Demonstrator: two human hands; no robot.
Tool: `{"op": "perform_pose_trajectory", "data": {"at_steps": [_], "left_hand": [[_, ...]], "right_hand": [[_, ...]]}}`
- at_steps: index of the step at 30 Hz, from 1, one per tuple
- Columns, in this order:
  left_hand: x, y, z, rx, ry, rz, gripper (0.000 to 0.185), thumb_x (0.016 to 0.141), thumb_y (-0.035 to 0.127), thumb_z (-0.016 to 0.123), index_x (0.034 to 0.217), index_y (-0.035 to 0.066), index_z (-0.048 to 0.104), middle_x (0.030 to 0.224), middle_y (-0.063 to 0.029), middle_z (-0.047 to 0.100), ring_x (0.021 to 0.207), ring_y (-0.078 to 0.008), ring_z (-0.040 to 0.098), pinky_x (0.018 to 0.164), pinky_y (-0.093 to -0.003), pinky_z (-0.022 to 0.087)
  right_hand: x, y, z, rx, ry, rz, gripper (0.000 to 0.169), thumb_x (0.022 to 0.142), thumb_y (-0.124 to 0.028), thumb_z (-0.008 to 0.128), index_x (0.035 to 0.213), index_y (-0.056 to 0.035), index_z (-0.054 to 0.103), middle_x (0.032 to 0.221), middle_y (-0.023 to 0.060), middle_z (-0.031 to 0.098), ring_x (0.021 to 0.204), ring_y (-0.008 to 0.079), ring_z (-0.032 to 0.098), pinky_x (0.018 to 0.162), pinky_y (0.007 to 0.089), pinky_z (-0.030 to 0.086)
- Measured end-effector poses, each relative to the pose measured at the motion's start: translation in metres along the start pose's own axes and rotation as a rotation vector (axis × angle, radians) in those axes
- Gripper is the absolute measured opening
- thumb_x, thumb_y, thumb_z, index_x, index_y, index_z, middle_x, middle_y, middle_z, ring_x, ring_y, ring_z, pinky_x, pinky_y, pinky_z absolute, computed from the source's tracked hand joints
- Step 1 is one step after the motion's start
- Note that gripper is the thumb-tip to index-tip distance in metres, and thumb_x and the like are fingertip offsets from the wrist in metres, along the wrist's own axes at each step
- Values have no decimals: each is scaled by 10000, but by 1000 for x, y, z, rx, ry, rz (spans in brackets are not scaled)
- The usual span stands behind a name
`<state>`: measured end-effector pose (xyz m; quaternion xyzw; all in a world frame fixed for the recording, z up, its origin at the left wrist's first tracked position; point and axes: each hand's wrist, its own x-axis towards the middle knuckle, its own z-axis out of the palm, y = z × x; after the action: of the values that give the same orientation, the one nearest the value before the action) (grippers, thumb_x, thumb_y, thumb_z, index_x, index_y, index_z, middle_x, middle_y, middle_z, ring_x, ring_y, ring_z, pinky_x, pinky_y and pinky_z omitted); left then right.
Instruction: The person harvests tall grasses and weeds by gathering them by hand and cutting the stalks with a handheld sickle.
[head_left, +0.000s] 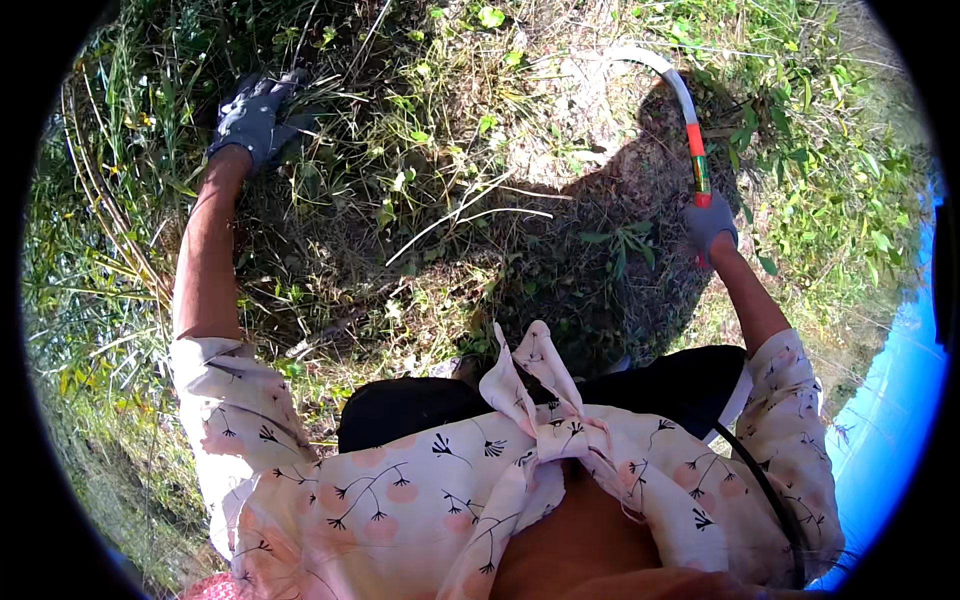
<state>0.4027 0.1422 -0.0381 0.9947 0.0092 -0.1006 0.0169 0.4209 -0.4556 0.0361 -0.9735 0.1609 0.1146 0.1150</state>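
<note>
My left hand (251, 124), in a grey work glove, reaches into shaded grass and weeds (337, 97) at the upper left. Its thumb stands apart from the fingers. Thin stems lie by the fingertips, and whether any are gripped is unclear. On the right, my gloved right hand (710, 223) is closed around the red handle of a sickle (696, 150). The sickle's bright curved blade (667, 71) arcs up and to the left over sunlit ground. A leafy green plant (628, 241) grows in shadow left of the right hand.
Pale dry stalks (472, 217) lie across the ground between my hands. Tall woody stems (112, 202) rise at the left. Leafy weeds (825, 165) grow beyond the sickle on the right. My dark-clothed knees (409, 412) are below. A dark strap or cord (761, 480) hangs by my right arm.
</note>
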Motion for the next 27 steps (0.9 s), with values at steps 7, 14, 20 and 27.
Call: {"op": "perform_pose_trajectory", "data": {"at_steps": [7,14,20,27], "left_hand": [[-18,6,13,-41,203,32,547,756,448,570,1243,243,427,1256,-86,443,1190,-288,361,968,-456,279],[-19,6,-1,-112,248,-32,502,732,389,602,1187,217,478,1207,-65,473,1156,-266,387,964,-445,288],[-15,8,4,-189,400,57,494,670,359,645,1127,204,536,1142,-89,513,1104,-281,432,940,-450,316],[-14,8,5,-173,259,5,548,678,358,635,1192,235,488,1204,-87,485,1157,-278,397,964,-429,298]], "right_hand": [[-14,-118,-77,-147,-186,251,170,767,-96,473,920,-85,399,583,49,399,389,152,407,321,326,407],[14,-205,-110,-608,-276,4,192,818,-146,429,963,-33,483,735,163,584,483,282,588,377,391,451],[30,-187,-137,-704,-201,-185,177,793,-121,449,921,-9,499,735,148,594,500,277,595,412,388,471],[24,-123,-125,359,-321,175,98,713,-88,559,730,-68,464,524,38,455,390,151,448,353,306,405]]}}
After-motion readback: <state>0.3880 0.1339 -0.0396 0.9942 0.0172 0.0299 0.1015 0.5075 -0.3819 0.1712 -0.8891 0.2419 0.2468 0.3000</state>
